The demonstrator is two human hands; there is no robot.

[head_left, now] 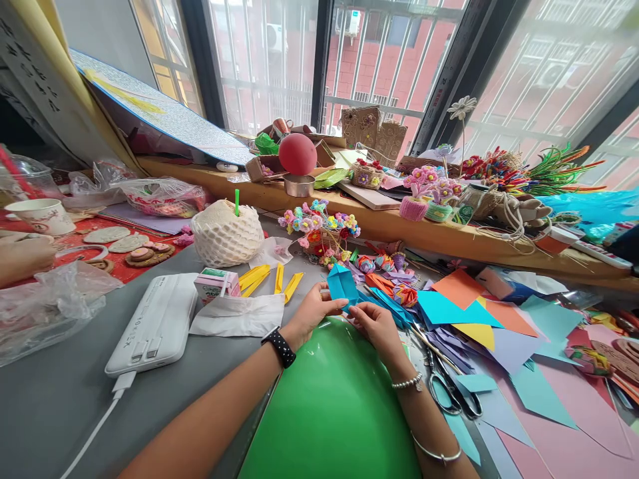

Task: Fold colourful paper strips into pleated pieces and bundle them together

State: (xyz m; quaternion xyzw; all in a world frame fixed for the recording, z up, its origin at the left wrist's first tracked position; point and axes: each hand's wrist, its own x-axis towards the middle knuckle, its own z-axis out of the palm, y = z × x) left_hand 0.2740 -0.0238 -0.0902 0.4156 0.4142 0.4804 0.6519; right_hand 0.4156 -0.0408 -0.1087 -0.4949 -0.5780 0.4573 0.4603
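Grey table [60, 406], wooden ledge [389, 216] along its far edge; folded blue paper [342, 286] held up just beyond a glossy green form [339, 406], well in from the table's left and right edges. Your left hand [312, 316] grips the paper at its left and lower side, thumb in front; your right hand [377, 326] pinches the lower right corner. Looks like shaping or creasing a fold, by my judgement; fingertips hide the exact line. Let the left grip anchor, match the edges before you press, then run the right thumb along the crease from one end, lightly, lest thin paper buckle. The green surface looks curved and slick, likely a poor backing; bare tabletop toward the left edge should take a firmer press. Scissors [442, 389] and loose paper sheets [509, 349] lie toward the right edge, so mind your right wrist there
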